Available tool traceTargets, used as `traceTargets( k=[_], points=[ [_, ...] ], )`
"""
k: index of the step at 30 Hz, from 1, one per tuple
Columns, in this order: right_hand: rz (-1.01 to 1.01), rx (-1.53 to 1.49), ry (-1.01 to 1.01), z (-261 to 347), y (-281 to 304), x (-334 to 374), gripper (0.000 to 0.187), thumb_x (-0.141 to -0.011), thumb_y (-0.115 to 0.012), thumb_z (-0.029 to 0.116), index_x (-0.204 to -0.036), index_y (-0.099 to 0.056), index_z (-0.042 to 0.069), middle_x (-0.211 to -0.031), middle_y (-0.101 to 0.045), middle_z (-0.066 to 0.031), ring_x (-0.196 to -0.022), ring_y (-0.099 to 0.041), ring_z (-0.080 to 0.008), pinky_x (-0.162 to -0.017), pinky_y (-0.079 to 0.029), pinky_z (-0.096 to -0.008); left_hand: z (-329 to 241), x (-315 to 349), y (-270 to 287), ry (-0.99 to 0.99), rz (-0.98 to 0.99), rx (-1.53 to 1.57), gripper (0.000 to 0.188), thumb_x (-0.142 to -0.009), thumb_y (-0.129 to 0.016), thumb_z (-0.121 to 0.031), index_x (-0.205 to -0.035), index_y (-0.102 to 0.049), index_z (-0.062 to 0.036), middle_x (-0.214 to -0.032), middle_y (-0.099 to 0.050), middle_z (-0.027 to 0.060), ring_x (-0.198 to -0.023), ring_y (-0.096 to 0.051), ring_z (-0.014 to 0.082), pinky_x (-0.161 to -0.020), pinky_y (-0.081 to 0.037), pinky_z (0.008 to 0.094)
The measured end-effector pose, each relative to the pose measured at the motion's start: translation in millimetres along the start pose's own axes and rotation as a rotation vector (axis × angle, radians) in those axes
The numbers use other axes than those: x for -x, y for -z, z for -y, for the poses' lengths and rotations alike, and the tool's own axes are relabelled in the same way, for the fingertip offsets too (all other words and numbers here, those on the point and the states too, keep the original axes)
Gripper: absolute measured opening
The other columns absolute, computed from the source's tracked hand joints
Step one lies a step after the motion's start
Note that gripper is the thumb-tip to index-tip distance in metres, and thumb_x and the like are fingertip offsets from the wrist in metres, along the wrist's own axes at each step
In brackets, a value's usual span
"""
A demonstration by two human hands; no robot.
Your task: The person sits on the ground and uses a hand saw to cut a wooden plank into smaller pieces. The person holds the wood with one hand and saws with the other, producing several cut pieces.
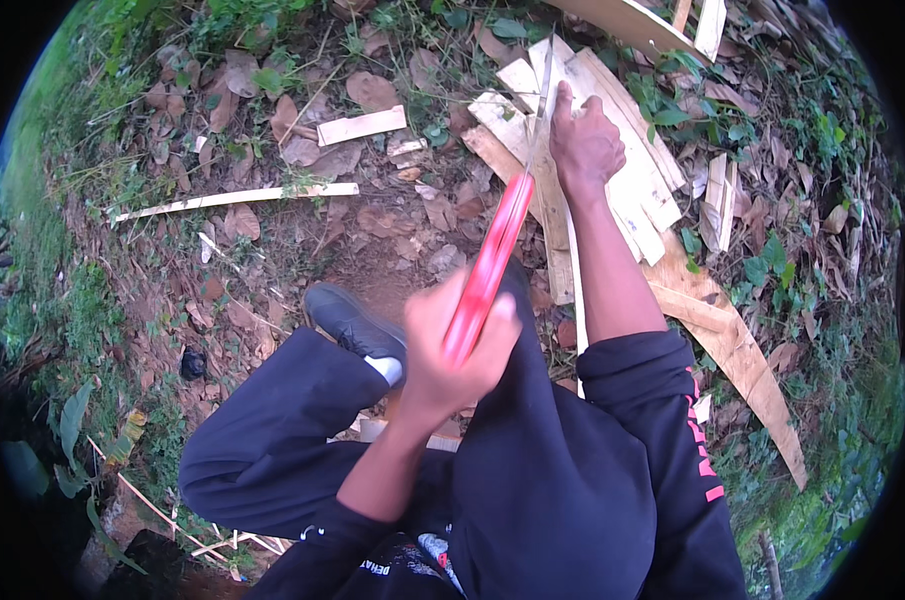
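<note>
My left hand (447,340), its fingers wrapped round the grip, holds a saw by its red handle (487,270). The handle and fingers are blurred. The saw's thin metal blade (542,115) points away from me and lies edge-on over pale wooden boards. Right beside the blade, my right hand (584,145) presses down on a pale wooden board (627,185), one digit stretched forward and the others curled at the wood. Its curled fingertips are partly hidden. Several boards and offcuts lie stacked under and around this hand. Whether the teeth touch the wood, I cannot tell.
A long curved slab (762,400) lies right of my right arm; another curved piece (637,25) is at the far edge. A short offcut (362,126) and a thin strip (237,201) rest on leaf-covered ground. My shoe (347,325) is left of the saw.
</note>
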State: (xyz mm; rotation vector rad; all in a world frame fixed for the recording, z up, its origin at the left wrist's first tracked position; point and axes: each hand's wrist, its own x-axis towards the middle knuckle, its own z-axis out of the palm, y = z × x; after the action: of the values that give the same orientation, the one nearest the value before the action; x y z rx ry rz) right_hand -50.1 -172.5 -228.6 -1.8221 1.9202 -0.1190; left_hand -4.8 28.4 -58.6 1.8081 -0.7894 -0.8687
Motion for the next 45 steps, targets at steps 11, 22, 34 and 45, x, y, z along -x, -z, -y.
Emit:
traceTargets(
  k=[11,22,34,45],
  points=[
    [0.03,0.012,-0.031,-0.3,1.8,0.2,0.069,-0.094,-0.042,0.065,-0.106,-0.066,0.002,-0.09,-0.07,-0.0237,-0.088,-0.069,-0.0431,-0.078,-0.05,-0.0536,23.2,-42.4,-23.8,0.096,-0.003,0.0,0.01,-0.085,-0.06,-0.006,-0.085,-0.062,0.0036,-0.056,-0.054,0.0062,-0.05,-0.058,0.0131,-0.05,-0.045,0.0316],
    [-0.015,0.009,-0.017,-1.3,0.2,-3.9,0.068,-0.094,-0.044,0.065,-0.102,-0.066,0.001,-0.09,-0.07,-0.0243,-0.087,-0.069,-0.044,-0.078,-0.051,-0.0537,17.2,-1.1,-12.6,0.052,-0.028,-0.008,0.012,-0.087,-0.06,-0.006,-0.094,-0.065,0.0031,-0.066,-0.053,0.0012,-0.059,-0.05,0.0066,-0.055,-0.042,0.0267],
    [-0.043,-0.032,0.034,-4.3,-9.8,3.2,0.064,-0.098,-0.039,0.062,-0.115,-0.064,0.007,-0.105,-0.067,-0.0245,-0.095,-0.066,-0.0442,-0.085,-0.049,-0.054,-1.8,28.5,30.6,0.086,-0.002,-0.071,0.012,-0.083,-0.066,-0.01,-0.081,-0.06,0.0008,-0.058,-0.05,0.0042,-0.045,-0.051,0.0143,-0.048,-0.039,0.0298],
    [0.014,0.032,0.076,-8.6,-7.1,3.2,0.06,-0.099,-0.038,0.061,-0.11,-0.069,0.01,-0.108,-0.065,-0.0213,-0.095,-0.067,-0.0436,-0.082,-0.051,-0.0533,-5.4,-28.8,-6.5,0.058,0.009,-0.021,0.01,-0.088,-0.065,-0.006,-0.083,-0.059,0.0009,-0.055,-0.051,0.0015,-0.05,-0.051,0.0062,-0.047,-0.039,0.0283]
  ],
)
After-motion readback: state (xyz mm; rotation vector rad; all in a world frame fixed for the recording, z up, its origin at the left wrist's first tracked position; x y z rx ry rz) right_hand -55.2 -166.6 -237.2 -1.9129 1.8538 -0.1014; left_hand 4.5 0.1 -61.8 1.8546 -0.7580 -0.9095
